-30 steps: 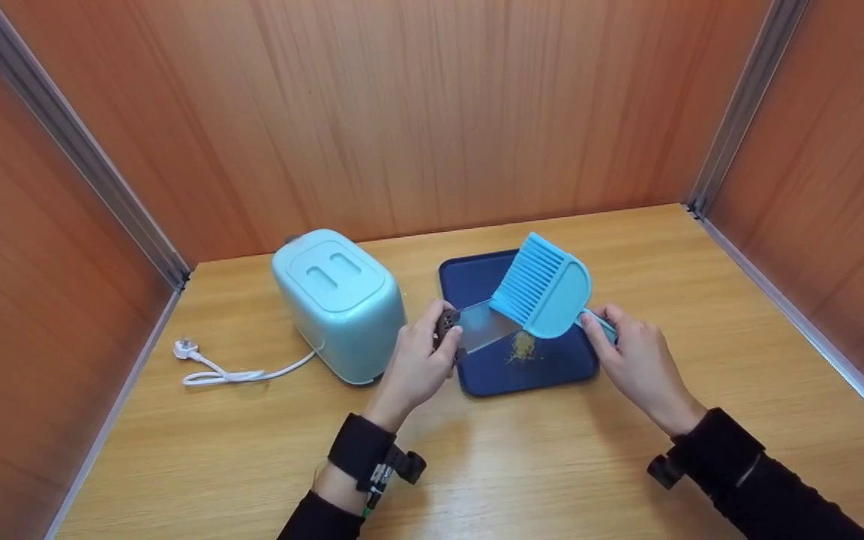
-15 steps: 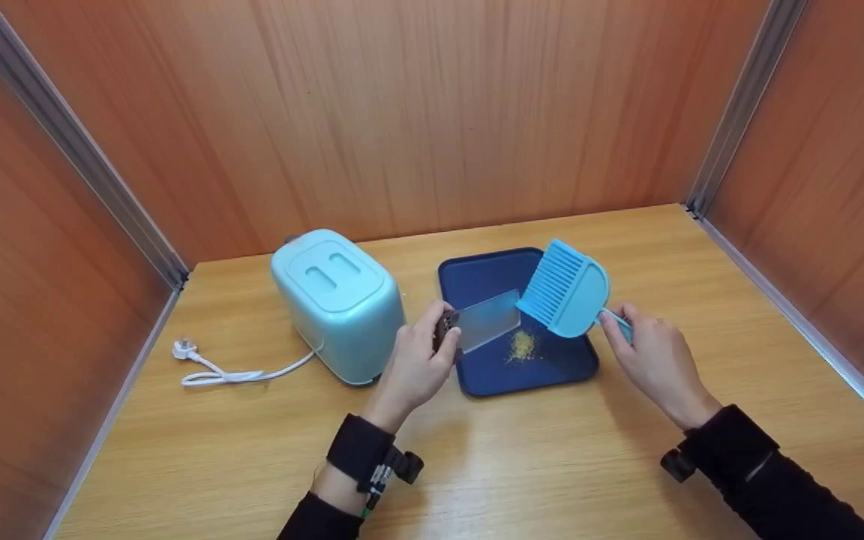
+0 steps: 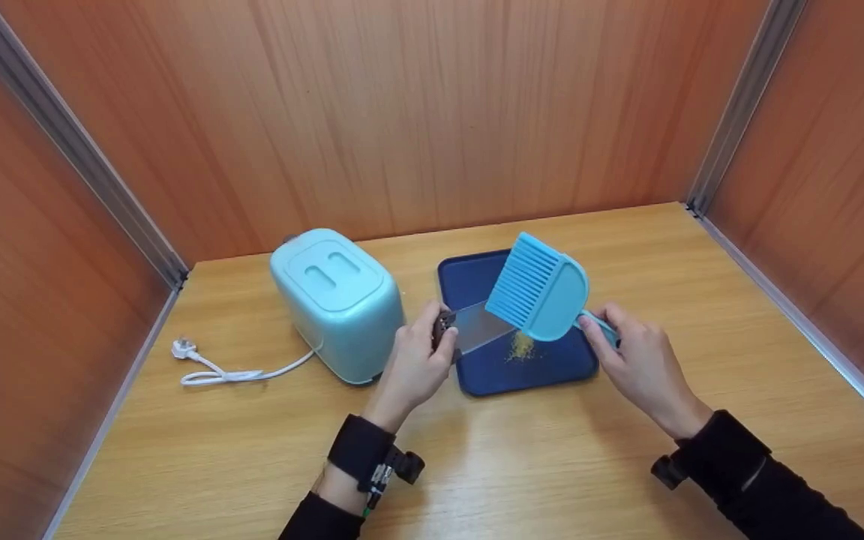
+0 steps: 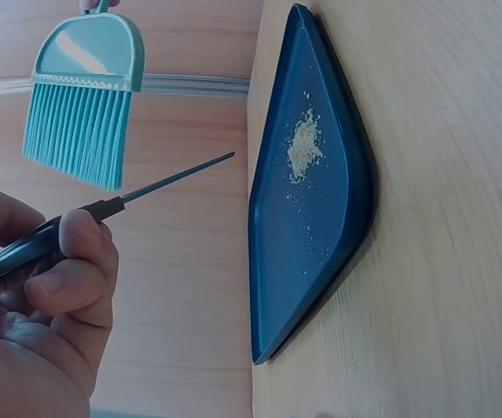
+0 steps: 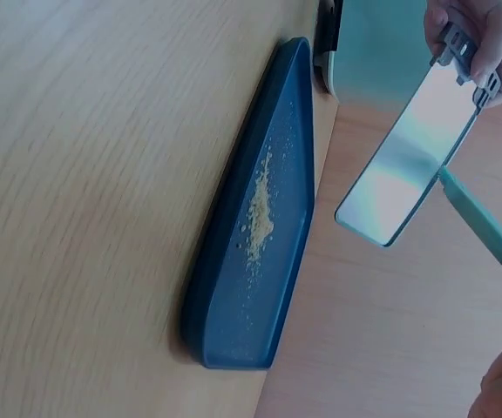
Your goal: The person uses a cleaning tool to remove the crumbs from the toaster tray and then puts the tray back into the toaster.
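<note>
My left hand (image 3: 417,367) grips the dark handle of a thin, shiny metal crumb tray (image 3: 477,328), held above a navy blue tray (image 3: 537,381). My right hand (image 3: 642,367) holds a turquoise hand brush (image 3: 563,300) by its handle. In the head view the bristles overlap the far end of the crumb tray. The right wrist view has the brush (image 5: 486,226) edge-on, its tip at the long edge of the crumb tray (image 5: 399,165). A small heap of yellowish crumbs (image 3: 522,346) lies on the navy tray, partly hidden by the brush in the head view.
A mint-green toaster (image 3: 338,307) stands left of the navy tray, close to my left hand. Its white cord (image 3: 252,376) lies bundled on the wooden table (image 3: 522,465), with the plug (image 3: 184,348) at the left. Wood-grain panels (image 3: 439,120) enclose the back and sides.
The brush moved right, off the crumb tray's end, by half a second ago, then came back left over it. My left hand and the crumb tray have stayed nearly still.
</note>
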Demonstrator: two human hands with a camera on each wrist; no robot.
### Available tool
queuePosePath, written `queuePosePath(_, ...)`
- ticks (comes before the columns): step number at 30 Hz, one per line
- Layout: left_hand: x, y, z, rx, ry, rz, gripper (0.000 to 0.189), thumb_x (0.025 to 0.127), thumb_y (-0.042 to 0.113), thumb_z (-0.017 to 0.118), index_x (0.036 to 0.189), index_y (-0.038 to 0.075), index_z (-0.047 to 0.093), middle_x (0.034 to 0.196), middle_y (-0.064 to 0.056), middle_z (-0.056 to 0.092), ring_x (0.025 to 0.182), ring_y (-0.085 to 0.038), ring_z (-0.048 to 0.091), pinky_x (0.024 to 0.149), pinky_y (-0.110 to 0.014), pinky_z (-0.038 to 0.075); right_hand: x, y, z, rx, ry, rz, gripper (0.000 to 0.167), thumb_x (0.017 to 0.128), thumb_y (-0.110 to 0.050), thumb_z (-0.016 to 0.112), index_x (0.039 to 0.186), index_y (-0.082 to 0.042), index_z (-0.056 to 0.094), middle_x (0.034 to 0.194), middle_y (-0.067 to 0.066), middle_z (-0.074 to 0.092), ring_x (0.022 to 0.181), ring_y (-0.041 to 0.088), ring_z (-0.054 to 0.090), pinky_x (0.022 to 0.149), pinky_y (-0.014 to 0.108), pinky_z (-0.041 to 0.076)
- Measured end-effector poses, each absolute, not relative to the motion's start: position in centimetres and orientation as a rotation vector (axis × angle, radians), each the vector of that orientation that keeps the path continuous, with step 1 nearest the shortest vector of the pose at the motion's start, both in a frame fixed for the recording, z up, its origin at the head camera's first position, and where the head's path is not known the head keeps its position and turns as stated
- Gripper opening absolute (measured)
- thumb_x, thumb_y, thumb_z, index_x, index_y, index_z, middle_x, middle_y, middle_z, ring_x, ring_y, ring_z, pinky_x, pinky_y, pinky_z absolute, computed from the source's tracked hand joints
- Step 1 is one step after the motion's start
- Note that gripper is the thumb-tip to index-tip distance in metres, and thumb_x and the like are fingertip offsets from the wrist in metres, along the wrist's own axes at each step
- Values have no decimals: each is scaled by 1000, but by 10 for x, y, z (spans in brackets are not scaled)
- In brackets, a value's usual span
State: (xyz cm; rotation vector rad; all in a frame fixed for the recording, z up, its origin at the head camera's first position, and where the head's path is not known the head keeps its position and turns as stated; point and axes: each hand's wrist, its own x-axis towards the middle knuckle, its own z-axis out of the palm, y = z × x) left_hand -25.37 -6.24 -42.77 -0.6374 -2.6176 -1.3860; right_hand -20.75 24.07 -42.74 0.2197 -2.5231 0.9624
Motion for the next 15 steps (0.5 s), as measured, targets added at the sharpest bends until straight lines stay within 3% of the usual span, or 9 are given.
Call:
queuePosePath(6,-252,-65,-426,-653,-2610,-1544,16,110,16,51,124,10,58,90,-10,65,62,-16,64,56,-31,57,-209,232,-430,264,-2539,975,22,111,-25,62,112,-5,72,67,-2,50,50,9,42,51,22,35)
queuePosePath(15,-251,-68,-427,-700,-2612,-1573,18,110,18,52,126,11,59,92,-10,64,61,-16,63,56,-32,56,-217,246,-435,134,-2586,914,33,113,-31,57,109,-2,71,70,2,54,60,16,49,53,23,35)
